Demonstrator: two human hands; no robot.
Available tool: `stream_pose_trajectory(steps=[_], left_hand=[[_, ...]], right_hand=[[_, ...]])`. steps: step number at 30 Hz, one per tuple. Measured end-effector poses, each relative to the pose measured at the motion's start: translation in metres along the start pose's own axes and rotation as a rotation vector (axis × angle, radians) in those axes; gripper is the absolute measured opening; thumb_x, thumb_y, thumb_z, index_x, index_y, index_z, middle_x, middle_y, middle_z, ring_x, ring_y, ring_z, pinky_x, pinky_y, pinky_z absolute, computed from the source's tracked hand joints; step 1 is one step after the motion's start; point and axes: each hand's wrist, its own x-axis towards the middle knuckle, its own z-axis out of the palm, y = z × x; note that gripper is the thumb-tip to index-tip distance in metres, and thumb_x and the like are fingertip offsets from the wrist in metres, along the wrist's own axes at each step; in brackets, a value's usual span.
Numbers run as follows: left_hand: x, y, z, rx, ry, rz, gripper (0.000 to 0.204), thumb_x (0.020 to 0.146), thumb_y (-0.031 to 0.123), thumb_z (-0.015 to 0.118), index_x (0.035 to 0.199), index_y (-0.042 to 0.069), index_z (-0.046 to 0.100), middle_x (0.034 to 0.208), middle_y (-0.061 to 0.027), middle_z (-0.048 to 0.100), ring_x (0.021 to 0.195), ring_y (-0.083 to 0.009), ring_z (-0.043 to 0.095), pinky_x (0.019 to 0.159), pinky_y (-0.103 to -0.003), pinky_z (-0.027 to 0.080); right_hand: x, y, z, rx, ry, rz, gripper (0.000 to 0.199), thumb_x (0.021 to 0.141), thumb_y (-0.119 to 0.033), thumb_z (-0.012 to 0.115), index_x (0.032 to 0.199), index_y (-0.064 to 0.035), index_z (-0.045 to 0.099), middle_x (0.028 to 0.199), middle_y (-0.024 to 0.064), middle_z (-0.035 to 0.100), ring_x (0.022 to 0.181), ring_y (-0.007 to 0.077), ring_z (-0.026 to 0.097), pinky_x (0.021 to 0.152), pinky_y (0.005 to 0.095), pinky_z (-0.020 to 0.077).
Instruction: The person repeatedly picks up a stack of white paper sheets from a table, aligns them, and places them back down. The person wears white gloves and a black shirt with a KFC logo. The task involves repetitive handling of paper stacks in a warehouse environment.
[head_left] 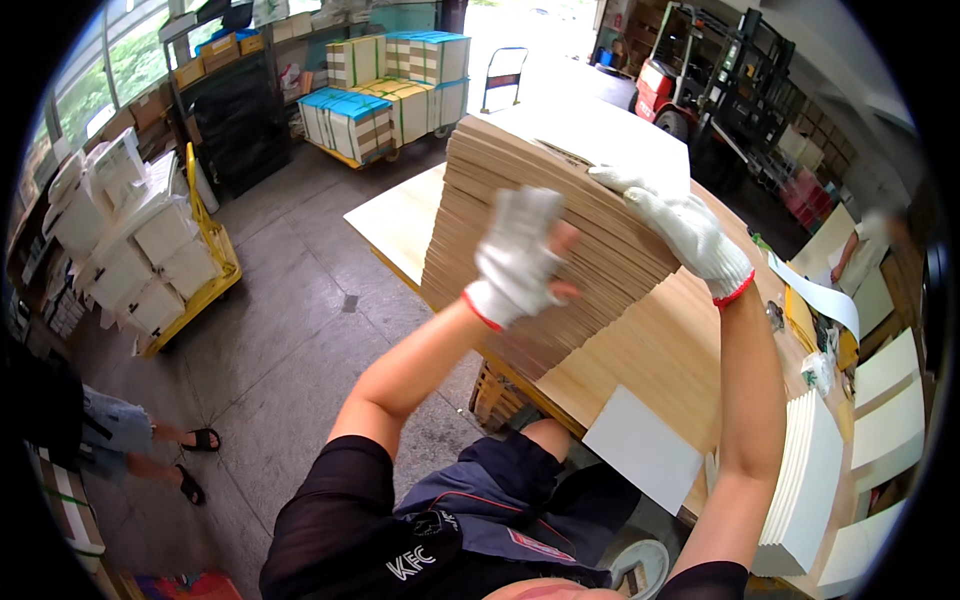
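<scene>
A tall stack of brown cardboard sheets [560, 230] with a white top face stands on the wooden table [630, 345]. My right hand [690, 225], in a white knit glove with a red cuff, lies along the stack's top edge at the near right corner, fingers stretched out. In front of the stack's near side is my left hand [520, 255], gloved the same way, with bare fingertips showing. It is blurred, but its fingers look apart and nothing shows in them. A loose white sheet [643, 448] rests at the table's near edge, close to my body.
To the right stands a pile of white boards [805, 485]. A yellow cart [225, 260] with white boxes is at left, and strapped bundles [390, 100] sit on a pallet behind. One person [110, 430] is at lower left, another [870, 240] at far right. A red forklift [660, 85] is parked at the back.
</scene>
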Motion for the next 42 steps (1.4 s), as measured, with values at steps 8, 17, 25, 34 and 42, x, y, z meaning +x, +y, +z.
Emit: stream_pose_trajectory(steps=[8, 17, 25, 34, 42], left_hand=[[-0.020, -0.042, -0.012, 0.088, 0.164, -0.330, 0.081, 0.101, 0.060, 0.029, 0.158, 0.005, 0.010, 0.163, -0.0259, 0.002, 0.151, -0.0435, 0.000, 0.121, -0.054, 0.005], [0.032, 0.140, 0.027, -0.753, -0.236, 0.052, 0.065, 0.072, 0.050, 0.075, 0.131, 0.030, 0.057, 0.148, -0.0143, 0.046, 0.135, -0.0424, 0.043, 0.112, -0.061, 0.032], [0.004, 0.040, 0.009, -0.103, 0.058, -0.124, 0.074, 0.096, 0.061, 0.041, 0.156, 0.024, 0.021, 0.160, -0.0218, 0.022, 0.146, -0.0469, 0.020, 0.116, -0.066, 0.016], [-0.049, -0.094, -0.027, 0.262, 0.217, -0.891, 0.075, 0.095, 0.014, 0.047, 0.156, -0.001, 0.006, 0.162, -0.0247, 0.005, 0.150, -0.0394, 0.008, 0.124, -0.043, 0.010], [-0.011, 0.099, 0.031, -0.206, -0.091, 0.122, 0.089, 0.088, 0.076, 0.037, 0.149, 0.013, 0.039, 0.159, -0.0146, 0.031, 0.147, -0.0412, 0.025, 0.119, -0.062, 0.011]], right_hand=[[0.000, -0.003, 0.002, -0.038, 0.011, -0.016, 0.040, 0.102, -0.030, 0.045, 0.127, -0.0054, 0.063, 0.128, 0.0128, 0.064, 0.118, 0.0275, 0.056, 0.104, 0.0332, 0.0399], [-0.002, -0.007, 0.000, -0.016, 0.012, 0.010, 0.040, 0.101, -0.030, 0.047, 0.126, -0.0046, 0.063, 0.128, 0.0123, 0.064, 0.118, 0.0255, 0.057, 0.103, 0.0328, 0.0407], [0.000, -0.009, 0.001, -0.046, 0.012, 0.008, 0.038, 0.100, -0.029, 0.048, 0.124, -0.0038, 0.065, 0.129, 0.0107, 0.065, 0.117, 0.0260, 0.058, 0.103, 0.0321, 0.0410], [-0.006, 0.008, 0.003, -0.228, 0.031, -0.133, 0.034, 0.102, -0.027, 0.048, 0.127, -0.0093, 0.061, 0.125, 0.0090, 0.067, 0.104, 0.0305, 0.063, 0.093, 0.0333, 0.0481], [-0.005, 0.015, 0.000, -0.033, -0.032, 0.006, 0.039, 0.103, -0.030, 0.048, 0.132, -0.0083, 0.061, 0.133, 0.0082, 0.061, 0.117, 0.0207, 0.055, 0.106, 0.0305, 0.0383]])
